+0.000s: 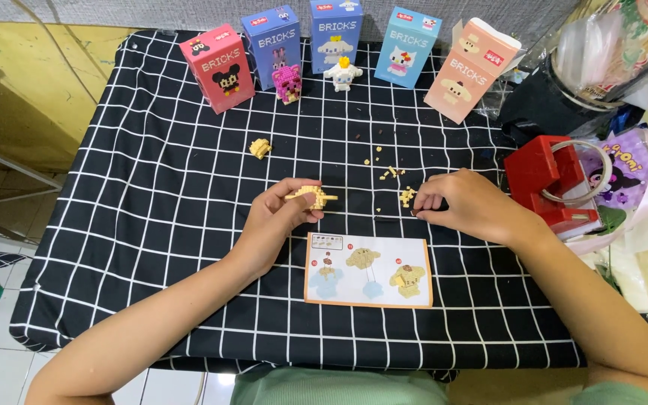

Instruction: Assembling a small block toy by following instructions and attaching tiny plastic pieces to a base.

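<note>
A counter (151, 225) under black cloth with a white grid stands over pale floor tiles. At centre, the left hand (283, 214) grips a small yellow brick assembly (313, 196); at three o'clock, the right hand (463, 204) pinches loose yellow bricks (406, 196). A printed instruction sheet (369, 270) lies at six o'clock.

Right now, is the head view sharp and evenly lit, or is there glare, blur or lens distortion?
Head view: even, soft light, with faint shadows under the left hand and right hand; focus sharp on the instruction sheet; the table's grid cloth bows outward at the edges, a wide-angle effect; mild glare on the plastic bags top right.
</note>
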